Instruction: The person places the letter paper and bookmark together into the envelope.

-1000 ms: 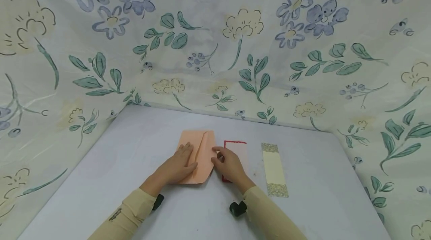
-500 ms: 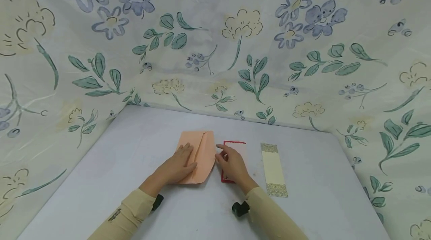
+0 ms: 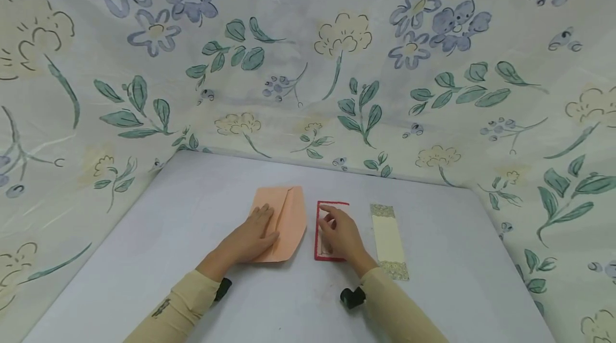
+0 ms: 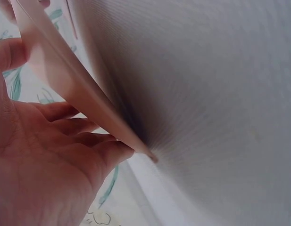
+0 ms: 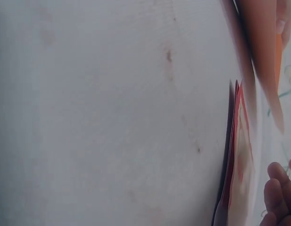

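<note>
A peach paper envelope (image 3: pixel 292 222) lies on the table with a slanted flap seam down its middle. My left hand (image 3: pixel 252 236) rests flat on its left part, fingers stretched forward. In the left wrist view, the fingers of my left hand (image 4: pixel 60 155) touch the envelope (image 4: pixel 72 77), seen nearly edge-on. To the right lies a pale card with a red border (image 3: pixel 317 236). Above it hovers my right hand (image 3: pixel 344 233), loosely bent and holding nothing, covering part of the card. The right wrist view shows the card (image 5: pixel 237 155) as layered and slightly raised, beside my right fingertips (image 5: pixel 275 183).
Right of my right hand lies a cream strip (image 3: pixel 389 238) with glittery gold ends. The white table (image 3: pixel 202 193) ends at a floral cloth backdrop (image 3: pixel 289 65). Black wrist devices (image 3: pixel 353 297) sit under both forearms.
My right hand has left the envelope's right edge and moved right, over the red-bordered card. My left hand stays on the envelope. The head view has shifted slightly.
</note>
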Tool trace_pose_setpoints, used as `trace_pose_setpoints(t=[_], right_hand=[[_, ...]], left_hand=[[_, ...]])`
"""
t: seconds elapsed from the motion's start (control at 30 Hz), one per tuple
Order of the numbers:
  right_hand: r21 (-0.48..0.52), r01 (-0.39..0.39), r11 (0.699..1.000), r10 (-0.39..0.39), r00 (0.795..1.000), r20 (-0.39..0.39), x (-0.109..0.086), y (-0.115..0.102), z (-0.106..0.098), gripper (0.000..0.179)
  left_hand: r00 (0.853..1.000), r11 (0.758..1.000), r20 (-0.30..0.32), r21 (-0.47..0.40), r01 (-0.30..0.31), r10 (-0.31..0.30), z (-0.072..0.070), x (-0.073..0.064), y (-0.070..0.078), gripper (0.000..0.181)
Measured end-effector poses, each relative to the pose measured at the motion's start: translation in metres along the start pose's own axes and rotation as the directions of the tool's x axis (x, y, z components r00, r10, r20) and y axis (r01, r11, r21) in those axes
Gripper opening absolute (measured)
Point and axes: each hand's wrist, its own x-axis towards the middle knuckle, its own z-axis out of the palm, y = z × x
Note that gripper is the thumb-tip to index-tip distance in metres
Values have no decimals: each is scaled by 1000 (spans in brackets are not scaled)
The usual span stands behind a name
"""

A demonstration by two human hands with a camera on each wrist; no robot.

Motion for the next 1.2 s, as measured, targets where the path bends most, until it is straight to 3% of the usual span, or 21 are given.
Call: trace_pose_setpoints(t=[1.2], right_hand=[[-44, -65, 997, 62, 995, -84, -6, 21, -19, 44]], left_hand=[[1000, 1000, 8, -8, 15, -15, 2, 1, -2, 73]])
